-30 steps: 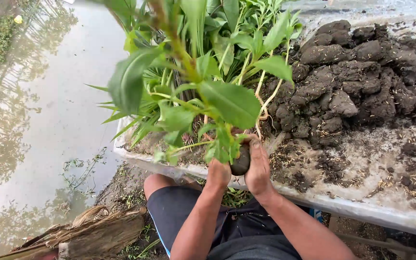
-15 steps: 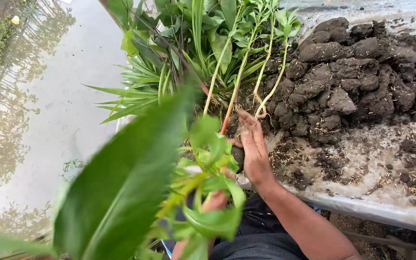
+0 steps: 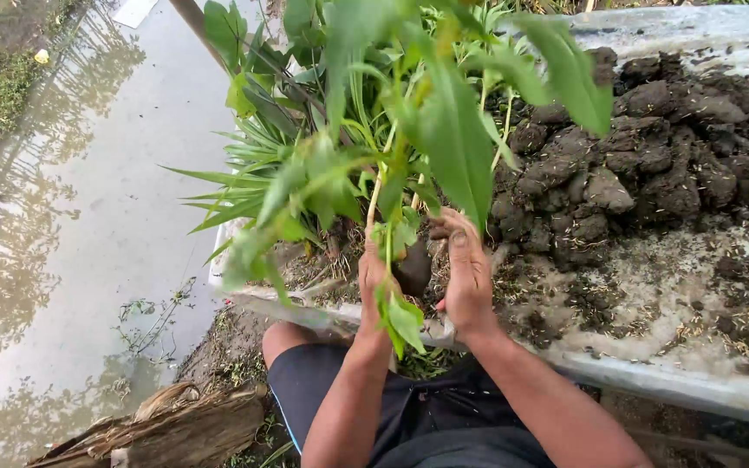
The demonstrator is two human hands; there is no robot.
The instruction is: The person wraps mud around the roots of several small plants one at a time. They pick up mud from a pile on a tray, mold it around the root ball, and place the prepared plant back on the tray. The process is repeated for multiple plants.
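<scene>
2 hands meet at the tray's near edge — left hand grips a leafy plant by its stem, right hand cups the muddy root ball between them; the stem rises away, upward.

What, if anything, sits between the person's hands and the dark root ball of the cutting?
Nothing visible: the left hand and right hand flank the root ball, both touching it. Leaves only drape over the left wrist.

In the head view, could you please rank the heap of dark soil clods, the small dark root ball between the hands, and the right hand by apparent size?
1. Heap of dark soil clods
2. Right hand
3. Root ball, partly hidden by the hands
</scene>
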